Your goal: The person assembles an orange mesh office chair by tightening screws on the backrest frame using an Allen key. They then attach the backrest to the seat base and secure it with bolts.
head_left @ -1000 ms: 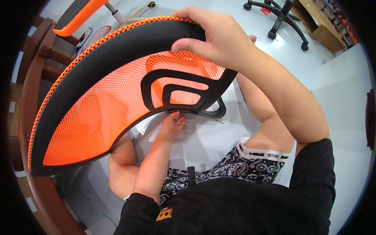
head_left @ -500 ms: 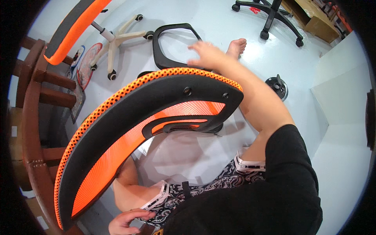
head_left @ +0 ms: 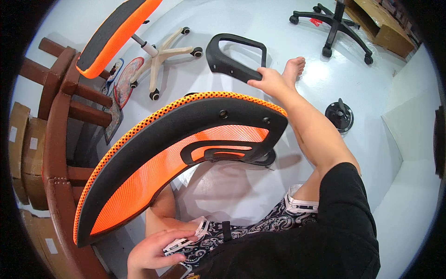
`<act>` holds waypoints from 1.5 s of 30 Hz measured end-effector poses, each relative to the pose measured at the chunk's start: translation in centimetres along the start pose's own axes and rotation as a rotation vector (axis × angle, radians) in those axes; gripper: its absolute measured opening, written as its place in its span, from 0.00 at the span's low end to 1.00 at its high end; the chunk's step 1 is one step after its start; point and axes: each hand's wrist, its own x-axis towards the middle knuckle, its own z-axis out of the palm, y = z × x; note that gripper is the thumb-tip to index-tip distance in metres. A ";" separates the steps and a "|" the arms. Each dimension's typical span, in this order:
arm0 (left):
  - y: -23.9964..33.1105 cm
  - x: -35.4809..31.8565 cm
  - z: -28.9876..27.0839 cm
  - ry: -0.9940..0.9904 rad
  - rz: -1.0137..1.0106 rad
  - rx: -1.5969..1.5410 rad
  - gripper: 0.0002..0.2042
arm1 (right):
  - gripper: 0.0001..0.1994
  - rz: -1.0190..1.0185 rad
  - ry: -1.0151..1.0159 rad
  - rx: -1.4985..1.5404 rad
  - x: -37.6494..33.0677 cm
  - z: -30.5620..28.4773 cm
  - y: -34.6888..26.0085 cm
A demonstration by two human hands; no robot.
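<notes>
A curved orange mesh chair backrest with a black frame (head_left: 153, 153) stands in front of me, over my legs. My right hand (head_left: 269, 83) reaches past its top edge and grips a black plastic armrest loop (head_left: 232, 58) lying on the white floor. My left hand (head_left: 155, 251) is low by my lap, fingers curled over a small flat white item that is partly hidden. My bare foot (head_left: 293, 69) lies beside the armrest.
An orange chair seat on a cream wheeled base (head_left: 139, 42) lies at the back left. A black star base (head_left: 332, 21) and a black round plate (head_left: 339, 116) sit on the right. Brown wooden furniture (head_left: 53, 139) and cardboard boxes (head_left: 21, 139) line the left.
My right hand left the backrest's top edge and reached forward to the black armrest. My left hand dropped from under the backrest to my lap. The backrest sank lower in view.
</notes>
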 end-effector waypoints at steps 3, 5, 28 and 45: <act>2.7 2.0 -0.1 -0.020 0.145 0.244 0.26 | 0.26 0.064 0.165 0.236 -4.1 -4.2 -3.4; 5.0 3.9 -0.1 -0.020 0.273 0.380 0.25 | 0.25 0.022 0.414 0.188 -4.9 -5.8 -2.1; 12.0 4.9 1.0 0.268 0.414 -0.036 0.20 | 0.13 -0.552 0.078 0.476 -29.6 -9.1 -21.1; 5.4 2.0 1.8 0.440 0.356 0.138 0.23 | 0.37 -0.288 0.131 1.466 -29.6 -8.6 -18.8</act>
